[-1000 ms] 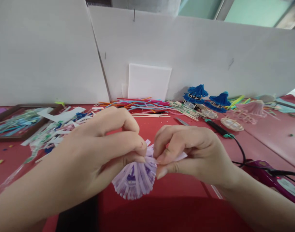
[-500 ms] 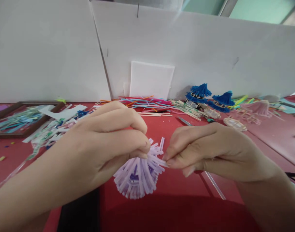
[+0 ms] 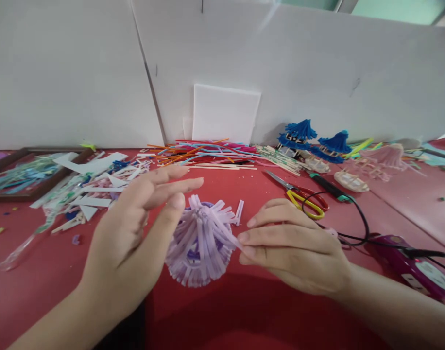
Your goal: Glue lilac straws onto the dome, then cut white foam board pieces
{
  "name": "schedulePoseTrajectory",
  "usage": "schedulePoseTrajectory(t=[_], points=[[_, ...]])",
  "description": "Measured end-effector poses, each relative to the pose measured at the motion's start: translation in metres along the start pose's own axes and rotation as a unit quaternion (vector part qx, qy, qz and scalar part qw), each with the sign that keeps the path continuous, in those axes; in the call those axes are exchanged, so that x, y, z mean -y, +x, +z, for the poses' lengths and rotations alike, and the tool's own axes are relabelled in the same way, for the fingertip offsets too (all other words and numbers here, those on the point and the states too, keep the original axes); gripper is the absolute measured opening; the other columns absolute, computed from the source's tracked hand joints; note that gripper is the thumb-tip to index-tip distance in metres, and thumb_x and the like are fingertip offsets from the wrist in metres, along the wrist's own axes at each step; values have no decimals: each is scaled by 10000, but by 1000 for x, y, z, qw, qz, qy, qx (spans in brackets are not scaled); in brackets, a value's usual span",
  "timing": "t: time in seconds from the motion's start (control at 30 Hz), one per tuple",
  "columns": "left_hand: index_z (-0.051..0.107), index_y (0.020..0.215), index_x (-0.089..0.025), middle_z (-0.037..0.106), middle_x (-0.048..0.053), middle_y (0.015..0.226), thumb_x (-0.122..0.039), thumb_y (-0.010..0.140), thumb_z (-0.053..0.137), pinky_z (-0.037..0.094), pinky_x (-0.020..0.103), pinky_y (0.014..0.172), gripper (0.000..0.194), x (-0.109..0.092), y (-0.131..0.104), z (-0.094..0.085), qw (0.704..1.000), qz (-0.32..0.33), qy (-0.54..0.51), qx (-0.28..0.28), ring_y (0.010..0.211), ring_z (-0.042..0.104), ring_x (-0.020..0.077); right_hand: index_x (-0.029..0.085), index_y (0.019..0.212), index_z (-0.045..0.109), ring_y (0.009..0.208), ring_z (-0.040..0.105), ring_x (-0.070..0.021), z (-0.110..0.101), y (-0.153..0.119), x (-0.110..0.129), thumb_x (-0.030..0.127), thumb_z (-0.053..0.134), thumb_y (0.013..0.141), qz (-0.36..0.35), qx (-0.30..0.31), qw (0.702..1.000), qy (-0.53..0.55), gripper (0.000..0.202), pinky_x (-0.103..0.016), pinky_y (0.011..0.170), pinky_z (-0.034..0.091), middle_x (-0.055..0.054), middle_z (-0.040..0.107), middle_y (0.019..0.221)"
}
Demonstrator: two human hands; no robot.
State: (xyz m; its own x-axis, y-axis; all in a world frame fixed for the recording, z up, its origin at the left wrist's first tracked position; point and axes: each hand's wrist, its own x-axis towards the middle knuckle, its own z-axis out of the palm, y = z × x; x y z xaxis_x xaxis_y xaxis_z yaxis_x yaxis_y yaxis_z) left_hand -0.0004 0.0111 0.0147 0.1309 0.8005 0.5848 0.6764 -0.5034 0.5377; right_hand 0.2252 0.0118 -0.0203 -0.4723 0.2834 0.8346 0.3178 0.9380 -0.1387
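Note:
A cone-shaped lilac model roof (image 3: 202, 243) of pipe-cleaner strips stands on the red table, with darker purple showing between the strips. My left hand (image 3: 135, 228) is at its left side, fingers apart and holding nothing; whether it touches the strips I cannot tell. On the right, my right hand (image 3: 291, 248) pinches the outer end of one lilac pipe-cleaner strip (image 3: 228, 236) that slants down from the cone's upper part. A short pair of loose lilac strips (image 3: 239, 212) lies just behind the cone.
Scissors (image 3: 299, 197) and a black-and-green glue gun (image 3: 328, 186) lie beyond my right hand, near a purple power strip (image 3: 412, 267) with cords. Coloured pipe cleaners (image 3: 208, 153) line the back. Blue-roofed models (image 3: 299, 133) stand back right; paper scraps (image 3: 94, 194) cover the left.
My left hand has let go of the cone's top and moved left, fingers spreading. My right hand still pinches the strip, slightly lower. The camera view has shifted, revealing the scissors and power strip.

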Motion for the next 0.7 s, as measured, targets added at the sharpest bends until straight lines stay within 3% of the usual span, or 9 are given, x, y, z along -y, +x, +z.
schedulePoseTrajectory(t=[0.17,0.33,0.5,0.7], points=[[563,1206,-313,629,-41,1232,-339,903,451,508,302,943,324,1,-19,1,997,13,43,59,1197,549,190,157,835,724,844,663,-171,4,-1,1,80,697,793,-11,6,999,-34,91,-350,767,539,-19,761,859],[519,1233,-331,613,-48,1248,-379,877,481,512,249,919,361,5,-24,4,994,4,69,80,1172,570,178,139,852,720,847,656,-170,9,-4,-4,111,670,825,-25,14,1000,-12,63,-343,741,544,-37,759,868],[490,1225,-363,597,-55,1271,-401,874,493,525,293,915,353,6,-23,6,994,-24,46,93,1145,589,187,127,878,715,871,647,-163,12,-8,-7,105,630,856,-29,20,999,5,91,-348,765,528,-44,757,889],[490,1224,-327,607,-12,1262,-360,864,510,520,320,933,363,4,-23,8,994,-3,37,100,1166,578,213,161,893,712,916,646,-152,13,-12,-11,108,655,841,-36,31,999,-4,94,-343,840,497,-5,757,918]])
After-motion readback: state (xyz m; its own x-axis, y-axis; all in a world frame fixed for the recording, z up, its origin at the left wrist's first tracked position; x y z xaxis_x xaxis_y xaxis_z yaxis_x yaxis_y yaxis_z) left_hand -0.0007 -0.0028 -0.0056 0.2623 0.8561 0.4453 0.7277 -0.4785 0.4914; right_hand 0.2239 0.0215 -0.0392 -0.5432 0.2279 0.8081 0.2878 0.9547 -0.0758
